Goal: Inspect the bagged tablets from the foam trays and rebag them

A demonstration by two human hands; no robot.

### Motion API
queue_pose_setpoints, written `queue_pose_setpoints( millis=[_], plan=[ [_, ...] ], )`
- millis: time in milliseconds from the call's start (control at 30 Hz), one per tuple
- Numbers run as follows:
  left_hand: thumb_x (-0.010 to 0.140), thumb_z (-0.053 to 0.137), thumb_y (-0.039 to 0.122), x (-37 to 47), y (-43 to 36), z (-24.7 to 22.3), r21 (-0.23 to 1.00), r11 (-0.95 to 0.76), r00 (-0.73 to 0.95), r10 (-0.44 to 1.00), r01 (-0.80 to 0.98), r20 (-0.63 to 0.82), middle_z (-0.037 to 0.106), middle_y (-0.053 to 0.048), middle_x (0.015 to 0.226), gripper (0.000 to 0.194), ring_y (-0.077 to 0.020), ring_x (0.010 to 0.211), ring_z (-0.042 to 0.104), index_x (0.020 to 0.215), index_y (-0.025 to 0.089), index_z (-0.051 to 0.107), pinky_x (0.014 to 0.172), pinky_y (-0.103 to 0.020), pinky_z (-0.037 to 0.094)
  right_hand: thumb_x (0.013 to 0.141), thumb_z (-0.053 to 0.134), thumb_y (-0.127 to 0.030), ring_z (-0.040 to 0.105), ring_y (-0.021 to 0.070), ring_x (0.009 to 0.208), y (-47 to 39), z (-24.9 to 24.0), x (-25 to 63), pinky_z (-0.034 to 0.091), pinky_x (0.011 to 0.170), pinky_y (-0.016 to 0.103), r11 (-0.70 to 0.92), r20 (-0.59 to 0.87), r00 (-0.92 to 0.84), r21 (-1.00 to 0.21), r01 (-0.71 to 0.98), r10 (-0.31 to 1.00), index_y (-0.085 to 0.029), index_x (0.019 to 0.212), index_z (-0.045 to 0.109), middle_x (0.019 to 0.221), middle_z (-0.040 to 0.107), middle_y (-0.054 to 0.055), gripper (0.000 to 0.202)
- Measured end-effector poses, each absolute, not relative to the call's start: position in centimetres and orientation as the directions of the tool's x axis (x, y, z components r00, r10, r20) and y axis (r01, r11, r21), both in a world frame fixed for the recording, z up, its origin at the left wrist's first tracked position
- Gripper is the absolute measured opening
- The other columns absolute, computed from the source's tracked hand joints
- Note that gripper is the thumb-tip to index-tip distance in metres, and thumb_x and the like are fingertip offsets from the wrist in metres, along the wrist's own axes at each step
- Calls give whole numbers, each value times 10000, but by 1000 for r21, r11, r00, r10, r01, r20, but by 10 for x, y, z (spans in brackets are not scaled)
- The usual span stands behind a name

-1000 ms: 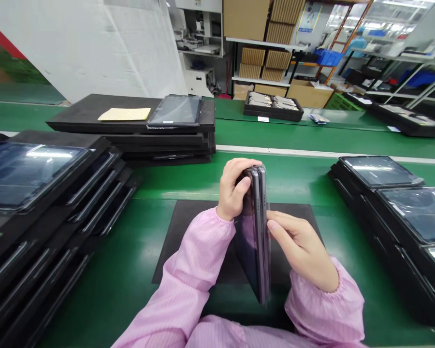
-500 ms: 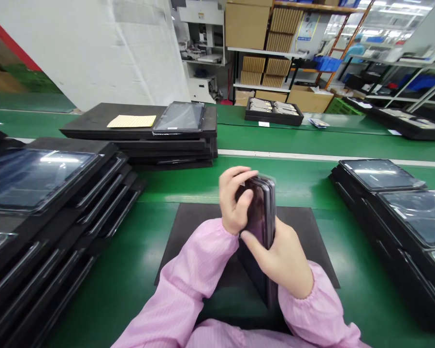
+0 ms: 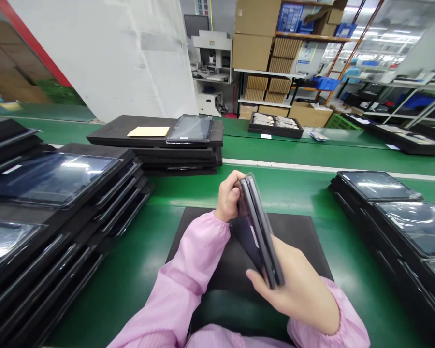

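Observation:
Two flat, dark tablet-like screen panels (image 3: 260, 227) stand on edge, face to face, between my hands, in what looks like clear film. My left hand (image 3: 230, 195) is closed on their upper left edge. With thumb and fingers on either side, my right hand (image 3: 293, 278) grips their lower right end; its fingertips are hidden behind the panels. The panels tilt above a black mat (image 3: 297, 241) lying on the green bench.
Black trays with glossy screens (image 3: 58, 176) are piled at the left. Another tray stack (image 3: 155, 130) at the back bears a yellow paper pad (image 3: 148, 131) and one screen. More screens (image 3: 416, 224) rest on trays at the right. A parts tray (image 3: 275, 124) sits farther back.
The panels have tipped over from nearly upright. My right hand has slid down to their lower end, while my left hand has closed more tightly at the top. The view has tilted slightly upward.

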State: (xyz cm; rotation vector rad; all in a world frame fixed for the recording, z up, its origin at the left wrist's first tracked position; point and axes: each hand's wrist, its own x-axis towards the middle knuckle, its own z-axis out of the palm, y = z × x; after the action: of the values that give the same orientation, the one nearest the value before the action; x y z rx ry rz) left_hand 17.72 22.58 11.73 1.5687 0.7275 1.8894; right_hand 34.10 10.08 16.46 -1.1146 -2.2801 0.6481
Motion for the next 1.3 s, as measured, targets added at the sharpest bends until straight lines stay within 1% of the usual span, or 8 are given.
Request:
queue_pose_setpoints(
  millis=[167, 267, 467, 567, 633, 733, 1067, 1300],
  plan=[
    [837, 371, 815, 178, 241, 113, 740, -672, -89, 739, -32, 667, 444, 26, 569, 614, -141, 502, 386, 697, 228, 486, 517, -319, 317, 767, 623, -268, 627, 190, 640, 114, 171, 340, 553, 646, 326, 411, 104, -499, -721, 558, 860, -228, 921, 548, 755, 627, -7, 176],
    [830, 356, 829, 180, 245, 112, 753, -658, -76, 751, -11, 656, 407, 34, 542, 629, -142, 491, 369, 688, 229, 482, 515, -322, 298, 735, 676, -280, 602, 172, 630, 118, 174, 340, 546, 651, 315, 360, 55, -501, -762, 538, 864, -239, 837, 509, 743, 611, -27, 200],
    [811, 358, 849, 183, 244, 111, 783, -620, -90, 784, -54, 614, 393, 36, 559, 639, -135, 500, 340, 678, 232, 458, 519, -322, 285, 687, 797, -411, 648, 194, 747, 122, 176, 350, 563, 703, 328, 295, -44, -594, -837, 461, 803, -224, 1113, 609, 945, 697, -2, 502],
    [782, 385, 867, 182, 243, 110, 783, -616, -89, 788, -90, 610, 428, 26, 587, 651, -139, 520, 369, 665, 231, 456, 534, -327, 312, 759, 711, -503, 679, 253, 940, 124, 177, 353, 580, 730, 346, 303, -29, -651, -868, 393, 759, -196, 1402, 506, 1192, 693, 71, 741],
    [786, 393, 861, 182, 241, 110, 776, -619, -83, 785, -117, 614, 444, 21, 596, 649, -141, 524, 385, 666, 229, 476, 541, -331, 324, 838, 611, -483, 664, 275, 1062, 124, 178, 353, 588, 757, 355, 306, -20, -659, -875, 376, 752, -175, 1492, 418, 1328, 640, 106, 748],
    [796, 395, 851, 181, 240, 111, 771, -622, -80, 783, -135, 617, 455, 14, 595, 642, -145, 526, 392, 654, 232, 489, 544, -336, 329, 902, 515, -395, 658, 260, 1094, 121, 180, 352, 593, 761, 341, 320, 0, -655, -873, 369, 756, -168, 1506, 401, 1373, 610, 114, 655],
    [827, 371, 821, 187, 237, 114, 753, -654, -38, 756, -74, 653, 429, 16, 578, 616, -153, 521, 373, 666, 236, 477, 539, -341, 314, 959, 394, -320, 661, 185, 762, 119, 178, 362, 559, 671, 307, 458, 76, -702, -806, 374, 708, -218, 1514, 333, 1343, 606, 103, 568],
    [840, 368, 809, 188, 235, 116, 735, -672, -41, 740, -86, 671, 395, 22, 556, 616, -149, 510, 363, 641, 234, 462, 516, -335, 309, 918, 419, -297, 690, 213, 931, 120, 182, 362, 576, 763, 328, 428, 51, -726, -835, 346, 686, -190, 1516, 325, 1442, 535, 121, 615]
  ],
)
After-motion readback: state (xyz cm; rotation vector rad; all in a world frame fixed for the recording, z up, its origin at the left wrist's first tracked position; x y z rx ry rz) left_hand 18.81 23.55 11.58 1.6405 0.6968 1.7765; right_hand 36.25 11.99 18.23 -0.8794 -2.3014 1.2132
